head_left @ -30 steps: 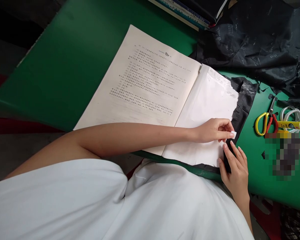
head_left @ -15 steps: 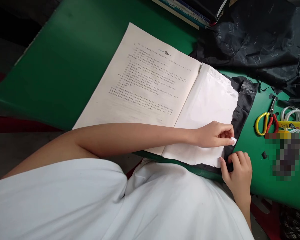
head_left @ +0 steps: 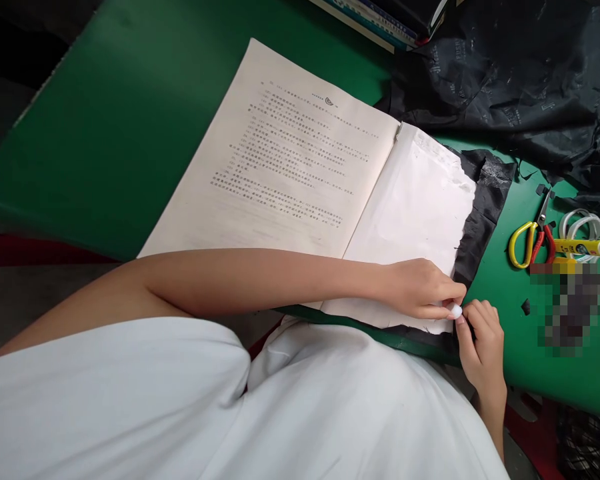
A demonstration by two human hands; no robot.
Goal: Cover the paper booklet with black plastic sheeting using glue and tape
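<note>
Open book [head_left: 280,153] lies on a green table [head_left: 145,127] before a person in a white shirt [head_left: 330,400], a bare left forearm across the lower part of its printed page and part of the rough-edged white sheet [head_left: 415,193] covering its right side. Black plastic [head_left: 487,193] shows from beneath the sheet's ragged outer edge, and more crumpled black plastic [head_left: 510,87] fills the far right, near a stack of books [head_left: 365,23]. To the right of the white sheet, well apart from it, scissors [head_left: 533,237] with one yellow and one red handle point away from the person, beside a looped white cord [head_left: 583,227] and a yellow tube [head_left: 583,248]; a black scrap [head_left: 525,307] sits nearer the right hand [head_left: 483,337]. The book's spine and long axis slant from upper right to lower left, its headed top edge facing away from the body. The left hand [head_left: 425,290], nearly closed, pinches a small white piece [head_left: 455,311]; the right hand is half-curled, thumb at that piece, though whether it grips anything cannot be told
</note>
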